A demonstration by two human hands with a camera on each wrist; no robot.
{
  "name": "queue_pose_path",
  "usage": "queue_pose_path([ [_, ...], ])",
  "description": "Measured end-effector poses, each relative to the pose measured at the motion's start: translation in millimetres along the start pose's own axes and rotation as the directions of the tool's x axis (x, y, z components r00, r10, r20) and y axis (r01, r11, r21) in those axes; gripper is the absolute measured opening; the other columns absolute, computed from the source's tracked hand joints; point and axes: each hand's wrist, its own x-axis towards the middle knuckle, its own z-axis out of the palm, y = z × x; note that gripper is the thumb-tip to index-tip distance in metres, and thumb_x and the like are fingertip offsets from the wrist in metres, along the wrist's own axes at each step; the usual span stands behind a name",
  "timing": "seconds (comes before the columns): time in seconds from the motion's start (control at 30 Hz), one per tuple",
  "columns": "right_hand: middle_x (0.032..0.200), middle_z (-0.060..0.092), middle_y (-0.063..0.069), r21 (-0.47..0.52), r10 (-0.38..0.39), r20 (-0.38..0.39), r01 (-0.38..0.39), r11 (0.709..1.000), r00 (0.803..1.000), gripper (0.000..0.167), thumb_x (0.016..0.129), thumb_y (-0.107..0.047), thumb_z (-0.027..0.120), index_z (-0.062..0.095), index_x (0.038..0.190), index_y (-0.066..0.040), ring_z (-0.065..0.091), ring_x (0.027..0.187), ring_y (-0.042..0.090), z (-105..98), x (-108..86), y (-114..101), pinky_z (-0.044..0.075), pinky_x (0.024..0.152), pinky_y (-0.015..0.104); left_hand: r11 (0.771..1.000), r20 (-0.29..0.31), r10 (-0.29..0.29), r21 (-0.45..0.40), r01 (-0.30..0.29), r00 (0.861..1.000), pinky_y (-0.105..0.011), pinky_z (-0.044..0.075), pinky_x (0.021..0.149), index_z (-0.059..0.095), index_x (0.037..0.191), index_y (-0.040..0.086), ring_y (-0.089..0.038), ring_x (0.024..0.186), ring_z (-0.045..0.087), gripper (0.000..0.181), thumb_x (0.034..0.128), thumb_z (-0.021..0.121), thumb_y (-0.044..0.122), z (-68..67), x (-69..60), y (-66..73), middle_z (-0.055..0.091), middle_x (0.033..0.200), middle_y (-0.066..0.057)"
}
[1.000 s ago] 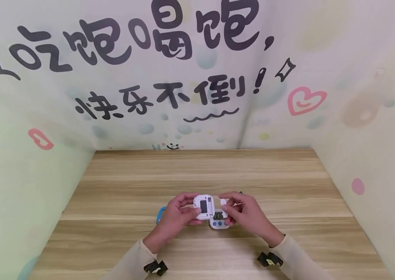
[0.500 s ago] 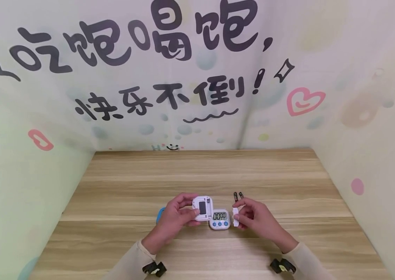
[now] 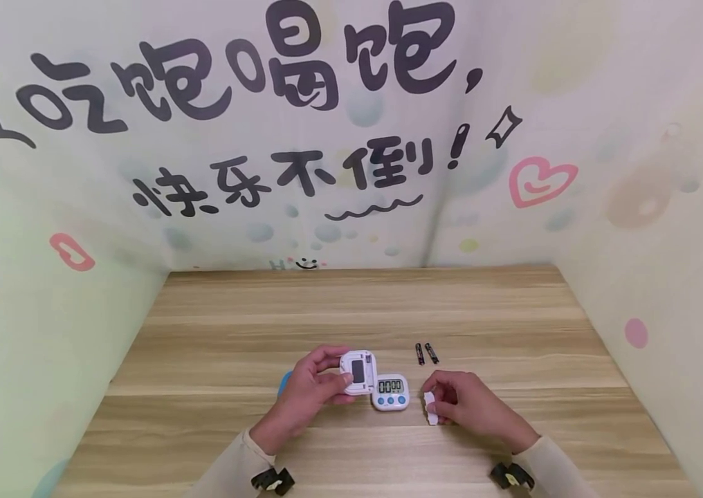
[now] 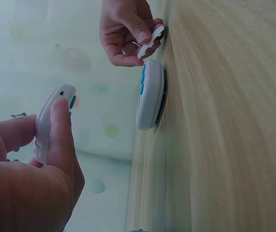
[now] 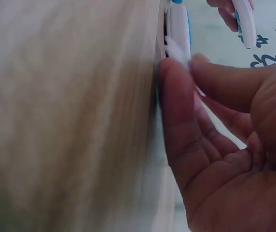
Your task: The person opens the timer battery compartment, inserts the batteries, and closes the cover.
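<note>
My left hand (image 3: pixel 311 387) holds a white digital timer (image 3: pixel 358 372) raised above the table, its back with the uncovered battery slot facing me. In the left wrist view the thumb and fingers pinch that timer (image 4: pixel 48 123) by its edges. Between thumb and fingers of my right hand (image 3: pixel 472 404) is a small white battery cover (image 3: pixel 430 408), low over the tabletop; I cannot tell whether it touches. Between the hands a second white timer (image 3: pixel 391 393) with blue buttons lies face up, its display showing zeros.
Two dark batteries (image 3: pixel 427 353) lie side by side on the wooden table (image 3: pixel 351 304), beyond the right hand. A blue object (image 3: pixel 285 382) is partly hidden behind the left hand. Printed walls (image 3: pixel 351 235) enclose the table at the back and sides.
My right hand has carried the battery cover away from the held timer, rightward and down toward the table, uncovering the lying timer and both batteries. The left hand has barely moved.
</note>
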Motion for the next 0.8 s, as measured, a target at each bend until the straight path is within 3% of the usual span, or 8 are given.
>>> queue_pose_path([
  [0.33, 0.078, 0.061, -0.010, -0.193, 0.008, -0.020, -0.011, 0.981, 1.000, 0.017, 0.094, -0.016, 0.081, 0.076, 0.110, -0.015, 0.053, 0.067, 0.002, -3.2, 4.9, -0.3, 0.049, 0.058, 0.021, 1.000, 0.005, -0.011, 0.011, 0.011, 1.000, -0.039, 0.069, 0.080, 0.054, 0.145, 0.000, -0.022, 0.099, 0.074, 0.055, 0.0948, 0.075, -0.001, -0.3, -0.2, 0.3, 0.062, 0.133, -0.022],
  [0.8, 0.079, 0.063, -0.010, -0.234, -0.008, -0.090, -0.013, 0.972, 0.996, 0.017, 0.095, -0.014, 0.080, 0.073, 0.110, -0.010, 0.054, 0.068, 0.002, -6.0, 10.4, -10.5, 0.050, 0.058, 0.021, 1.000, 0.003, -0.017, 0.002, 0.017, 1.000, -0.038, 0.069, 0.080, 0.054, 0.145, 0.000, -0.022, 0.098, 0.074, 0.055, 0.0944, 0.075, -0.002, -0.7, -1.5, 1.4, 0.064, 0.130, -0.020],
])
